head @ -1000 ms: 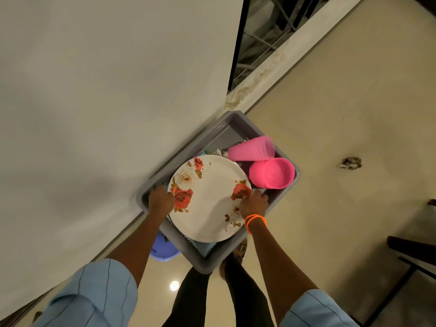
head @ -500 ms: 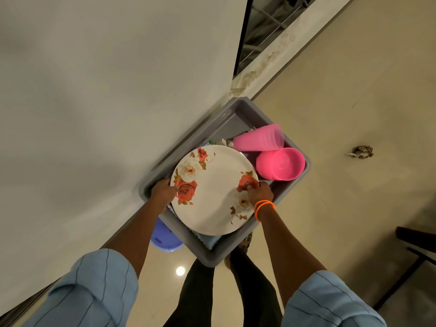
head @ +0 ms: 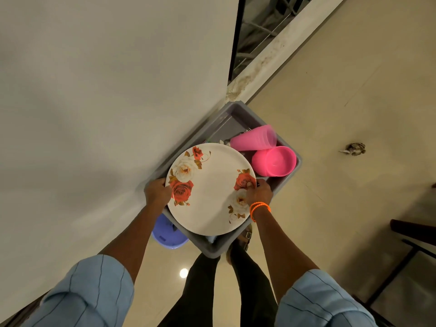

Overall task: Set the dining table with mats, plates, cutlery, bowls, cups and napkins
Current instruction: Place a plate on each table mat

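Two hands carry our tub (head: 238, 116) | left hand (head: 157, 194) fingers curl on its left rim | right hand (head: 259, 193) fingers curl on right rim, thumb on plate (head: 210, 188) | plate atop tub, cups (head: 264, 149) beside it | stool (head: 168, 236) beneath | no writing readable

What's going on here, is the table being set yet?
Not yet. A person is carrying a grey tub with both hands: the left hand grips one side, the right hand the other, thumb on the rose-patterned plate lying on top. Two pink cups lie in the tub's far end. No dining table is in view.
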